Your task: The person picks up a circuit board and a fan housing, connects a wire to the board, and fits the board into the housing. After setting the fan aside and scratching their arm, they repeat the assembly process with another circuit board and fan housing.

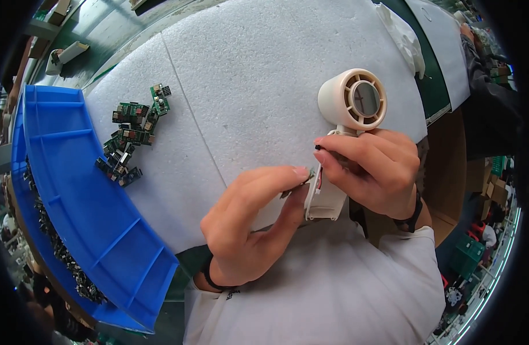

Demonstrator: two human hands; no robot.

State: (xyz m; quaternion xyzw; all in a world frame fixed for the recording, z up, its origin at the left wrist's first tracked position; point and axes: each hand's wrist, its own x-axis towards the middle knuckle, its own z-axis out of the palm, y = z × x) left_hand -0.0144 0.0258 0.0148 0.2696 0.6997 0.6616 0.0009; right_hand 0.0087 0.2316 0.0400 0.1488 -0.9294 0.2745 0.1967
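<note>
A cream handheld fan [337, 99] is held in front of me, its round grille head up and its handle pointing down toward my body. The handle [327, 201] is open along one side, with red wire showing inside. My right hand [385, 169] closes round the upper handle; its thumb and forefinger pinch a tiny black piece [318, 147] at the handle's edge. Beside the handle's lower part, my left hand [241, 224] pinches a small circuit board [288, 192], largely hidden by the fingers. Several green circuit boards [132, 136] lie piled on the white foam sheet.
A blue plastic tray [97, 190] stands along the left, with many small dark parts [63, 253] beyond its wall. Another white fan [69, 56] lies at the far left. A cardboard box [445, 192] is at right. At the far right shows another person's dark sleeve [489, 98].
</note>
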